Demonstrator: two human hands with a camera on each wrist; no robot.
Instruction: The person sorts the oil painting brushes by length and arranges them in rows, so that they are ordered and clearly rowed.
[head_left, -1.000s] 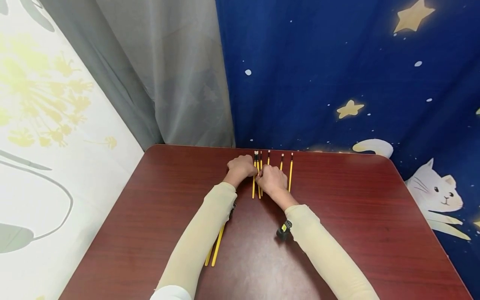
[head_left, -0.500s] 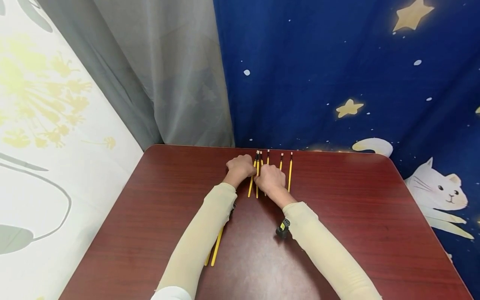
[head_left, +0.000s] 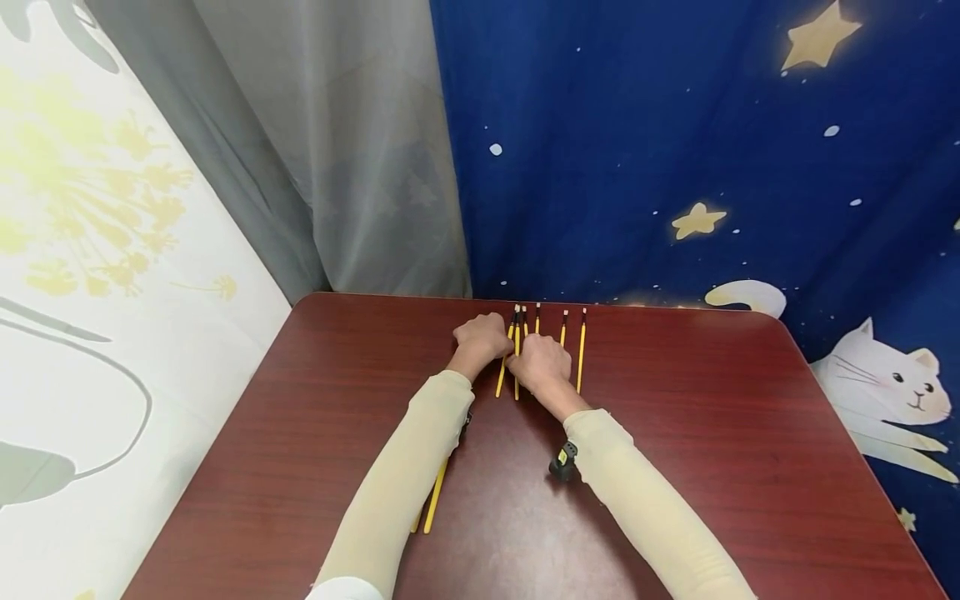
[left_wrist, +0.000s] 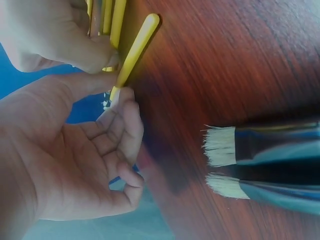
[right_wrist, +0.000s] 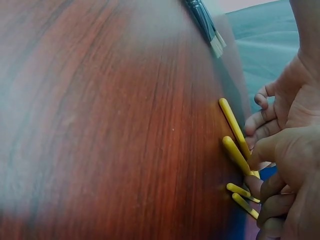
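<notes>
Pinching yellow-handled brushes (head_left: 516,358) in both grips, left hand (head_left: 480,336) and right hand (head_left: 542,360), near the desk's (head_left: 675,433) far edge; two brushes (head_left: 431,500) wait nearer me.

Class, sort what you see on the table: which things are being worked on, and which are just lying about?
In hand: left hand and right hand grip the yellow-handled brushes between them.
Lying about: two brushes on the right; two brushes under the left forearm; red table.

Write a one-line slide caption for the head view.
Both hands, left hand and right hand, gather yellow-handled paintbrushes at the far edge of a dark red table.
</notes>
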